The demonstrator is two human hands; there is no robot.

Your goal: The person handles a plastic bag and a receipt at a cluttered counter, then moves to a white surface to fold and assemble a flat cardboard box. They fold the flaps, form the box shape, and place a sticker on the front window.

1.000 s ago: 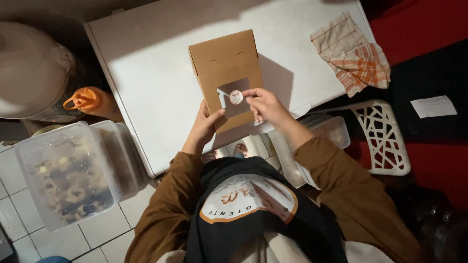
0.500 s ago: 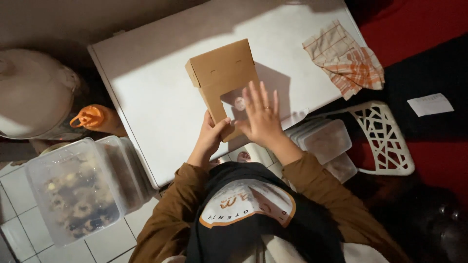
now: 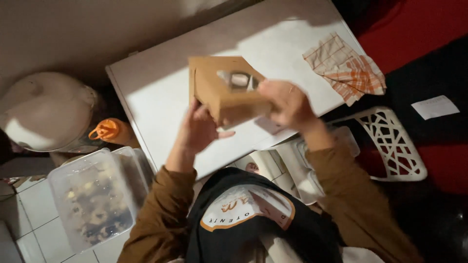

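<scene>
While lifted above white desk (image 3: 161, 97), brown cardboard box (image 3: 222, 95) sits tilted between both hands. Left hand (image 3: 197, 129) cups lower side, right hand (image 3: 287, 102) clamps window end. Blurry, so grip looks iffy; could slip, dropping onto desk near checked cloth (image 3: 346, 68).

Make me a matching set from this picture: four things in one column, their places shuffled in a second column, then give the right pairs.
Things:
1. cardboard box
2. checked cloth
3. clear plastic tub
4. white lattice chair

Places:
A. on the tiled floor, left of the table
B. flat on the white table, at its far right corner
C. held between both hands above the table
D. right of the table, by the right sleeve

Pairs: 1-C, 2-B, 3-A, 4-D
</scene>
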